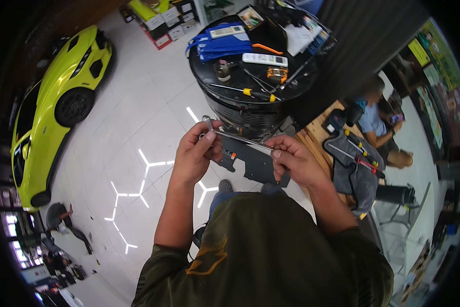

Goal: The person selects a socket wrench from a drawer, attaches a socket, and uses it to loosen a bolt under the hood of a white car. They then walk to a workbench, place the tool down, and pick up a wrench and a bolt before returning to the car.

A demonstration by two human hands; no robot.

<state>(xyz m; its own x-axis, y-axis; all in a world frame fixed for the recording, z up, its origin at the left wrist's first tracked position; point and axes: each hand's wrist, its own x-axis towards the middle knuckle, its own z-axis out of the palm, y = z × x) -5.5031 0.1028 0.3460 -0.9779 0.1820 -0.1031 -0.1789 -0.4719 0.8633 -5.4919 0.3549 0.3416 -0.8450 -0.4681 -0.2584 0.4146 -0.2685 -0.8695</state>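
In front of my chest, both hands are closed at the fingertips. My left hand [195, 152] pinches a small shiny wrench [207, 121] whose ring-like end sticks up past the thumb. From there a slim metal rod [242, 139] runs to my right hand [295, 159], which grips its other end between thumb and fingers. Whether wrench and rod are joined, I cannot tell. Below and beyond my hands lies a dark flat panel [258, 166] with cut-out edges, partly hidden by them.
A black drum [235, 92] ahead carries a blue cloth [222, 45], a white remote [264, 60], a yellow-handled screwdriver [253, 93] and other tools. At right, a wooden bench [319, 130] holds a grey cloth [348, 181] with screwdrivers. A seated person [378, 123] is beyond; a lime-green car [56, 107] stands left.
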